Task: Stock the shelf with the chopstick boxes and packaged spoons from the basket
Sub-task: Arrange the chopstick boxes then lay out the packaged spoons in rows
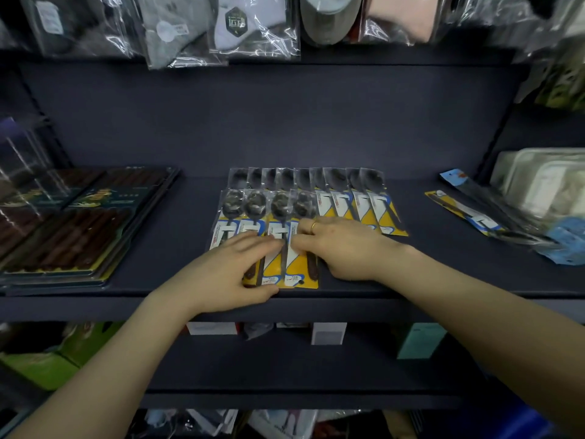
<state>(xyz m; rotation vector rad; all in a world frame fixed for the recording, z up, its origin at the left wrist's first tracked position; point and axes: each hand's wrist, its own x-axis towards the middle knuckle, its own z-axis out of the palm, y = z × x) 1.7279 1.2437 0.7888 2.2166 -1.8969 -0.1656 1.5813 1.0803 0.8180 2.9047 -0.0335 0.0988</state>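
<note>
Both hands lie on the front row of packaged spoons (275, 223) on the dark shelf (380, 280). The left hand (234, 269) rests flat on the packs with its fingers spread and fairly straight, and its thumb sits at the near end of a yellow card by the shelf's front edge. The right hand (340, 247) (it wears a gold ring (313, 226)) lies just beside it, fingers bent down onto the packs – whether it is pinching one or only pressing, I cannot tell.

The spoons are in clear bags with yellow and white cards, side by side, bowls pointing away from the hands. A second row (319, 185) lies just past the fingertips, farther back on the shelf.

Well to the left of the left hand sit the chopstick boxes (72, 229) – flat packs with clear lids, and dark brown chopsticks lined up inside. Well to the right of the right hand lie more long packs (468, 213), tilted, near a blurry pile of bagged goods (544, 185).
</note>
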